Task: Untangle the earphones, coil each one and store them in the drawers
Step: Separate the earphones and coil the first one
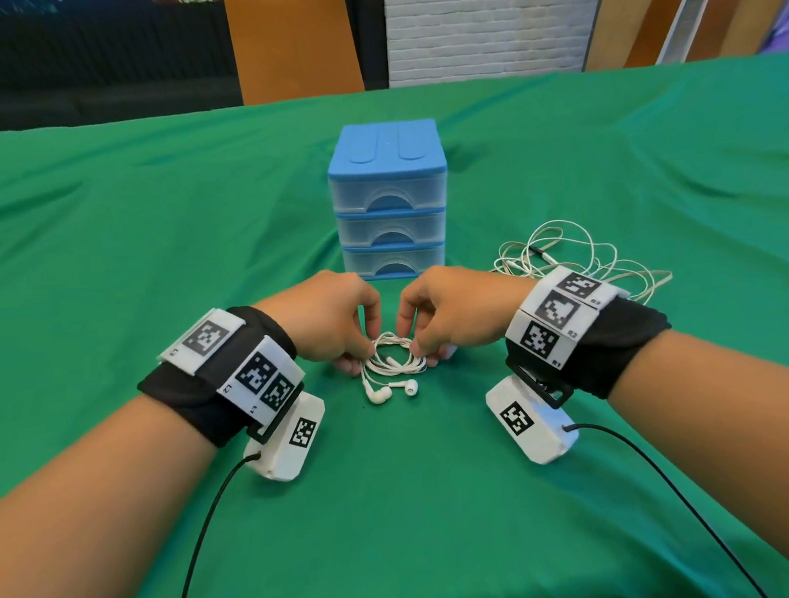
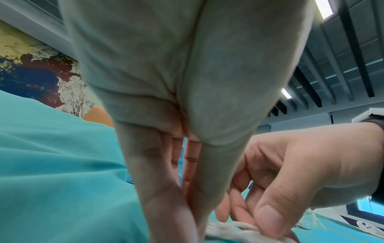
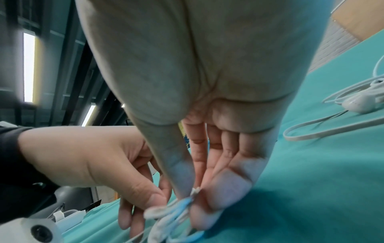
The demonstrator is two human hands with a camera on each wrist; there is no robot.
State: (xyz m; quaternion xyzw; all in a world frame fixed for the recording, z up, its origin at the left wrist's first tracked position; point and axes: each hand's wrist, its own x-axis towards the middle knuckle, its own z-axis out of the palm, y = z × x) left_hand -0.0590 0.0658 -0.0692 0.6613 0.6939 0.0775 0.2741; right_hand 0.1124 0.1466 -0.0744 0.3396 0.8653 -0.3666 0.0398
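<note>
A white earphone wound into a small coil [image 1: 394,356] lies on the green cloth just in front of the drawers, its two earbuds [image 1: 391,390] trailing toward me. My left hand [image 1: 363,347] pinches the coil's left side and my right hand [image 1: 417,345] pinches its right side. The right wrist view shows the bundled wire [image 3: 172,212] caught between my right thumb and fingers [image 3: 220,194]. In the left wrist view the coil [image 2: 230,230] sits under both hands. A second earphone [image 1: 561,256] lies loose and tangled right of the drawers. The blue three-drawer unit [image 1: 389,197] has all drawers closed.
Green cloth [image 1: 148,230] covers the whole table. An orange chair back [image 1: 291,39] and a white brick wall [image 1: 486,20] stand beyond the far edge. Black cables [image 1: 199,542] run from both wrist cameras toward me.
</note>
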